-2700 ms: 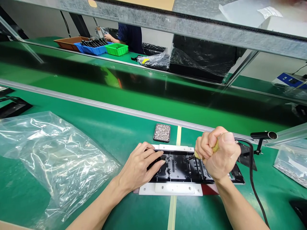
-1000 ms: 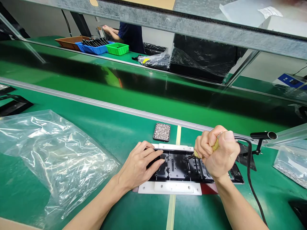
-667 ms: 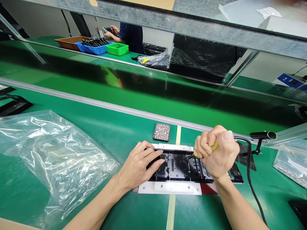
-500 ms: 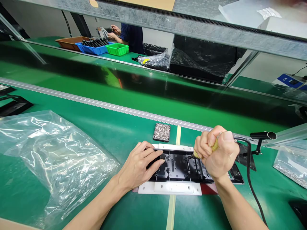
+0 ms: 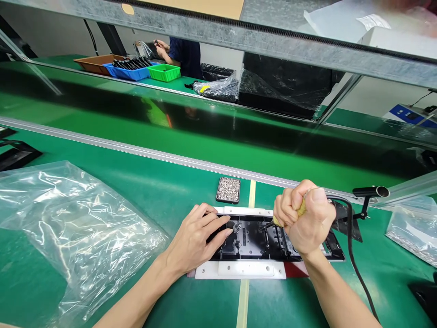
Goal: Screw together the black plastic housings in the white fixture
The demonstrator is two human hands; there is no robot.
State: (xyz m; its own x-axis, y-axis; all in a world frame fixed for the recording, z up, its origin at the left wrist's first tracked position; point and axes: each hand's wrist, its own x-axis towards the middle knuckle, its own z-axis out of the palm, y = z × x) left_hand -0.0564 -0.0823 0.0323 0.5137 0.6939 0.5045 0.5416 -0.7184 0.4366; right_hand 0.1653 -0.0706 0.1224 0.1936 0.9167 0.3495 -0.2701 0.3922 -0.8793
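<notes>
A long black plastic housing (image 5: 251, 239) lies face up in a white fixture (image 5: 246, 269), its inner posts and ribs showing. My left hand (image 5: 205, 232) rests over the housing's left end, fingers stretched and apart from the thumb. Above the housing's right half, my right hand (image 5: 305, 218) is wrapped round the yellow grip of a corded soldering iron (image 5: 279, 221). The iron's thin tip points down and left into the housing; whether it touches a post, I cannot tell. Behind the fixture sits a small black tray (image 5: 228, 189) filled with tiny silver metal pieces.
A clear plastic bag (image 5: 102, 228) spreads over the left bench. At right stand a tube-shaped iron holder (image 5: 370, 193) and a bag of small parts (image 5: 413, 228). The iron's cord (image 5: 353, 246) runs beside my right arm. A metal shelf (image 5: 205, 34) crosses above; a co-worker (image 5: 184, 54) is beyond.
The view has shifted slightly. Both hands, the soldering iron and the housing keep nearly the same positions relative to one another.
</notes>
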